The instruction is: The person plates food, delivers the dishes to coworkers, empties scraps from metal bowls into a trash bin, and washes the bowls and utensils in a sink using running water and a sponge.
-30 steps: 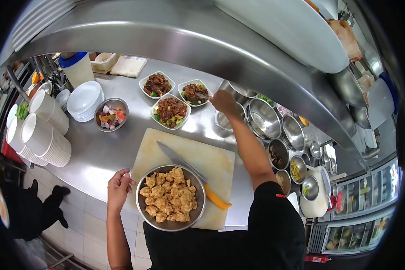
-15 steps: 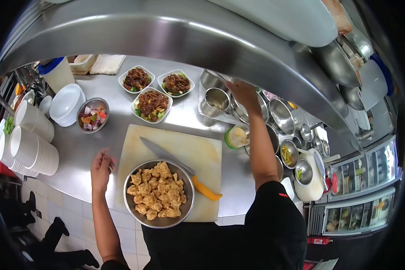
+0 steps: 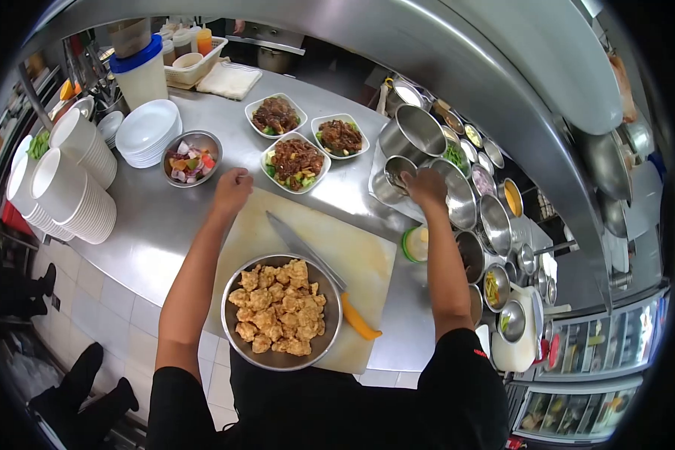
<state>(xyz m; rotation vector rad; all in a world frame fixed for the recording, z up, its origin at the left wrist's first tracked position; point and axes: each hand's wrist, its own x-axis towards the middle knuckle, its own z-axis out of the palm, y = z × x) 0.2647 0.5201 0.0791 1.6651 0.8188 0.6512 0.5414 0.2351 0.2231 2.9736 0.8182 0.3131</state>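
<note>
My left hand [image 3: 234,190] is over the metal table beside the cutting board's far left corner, fingers curled in, with nothing visible in them. Near it are a steel bowl of chopped onion and peppers [image 3: 192,159] and a white bowl of sauced meat over green vegetables [image 3: 296,163]. At the right, my right hand [image 3: 427,189] has its fingers bent together at the rim of a small steel pot [image 3: 389,189]; what they grip is hidden. Close to my body, a steel bowl of fried battered pieces [image 3: 280,309] rests on the cutting board [image 3: 367,259], beside a yellow-handled knife [image 3: 307,251].
Two more white bowls of meat [image 3: 275,115] stand behind. Stacked white tubs [image 3: 75,199] and plates [image 3: 150,131] line the left. Several steel ingredient bowls [image 3: 495,225] crowd the right under a metal shelf edge [image 3: 517,97]. Another person's legs [image 3: 90,397] show lower left.
My left hand has moved forward from beside the board toward the bowls, its fingers now curled. My right hand has come down to the small pot's rim. The camera view has turned and shifted.
</note>
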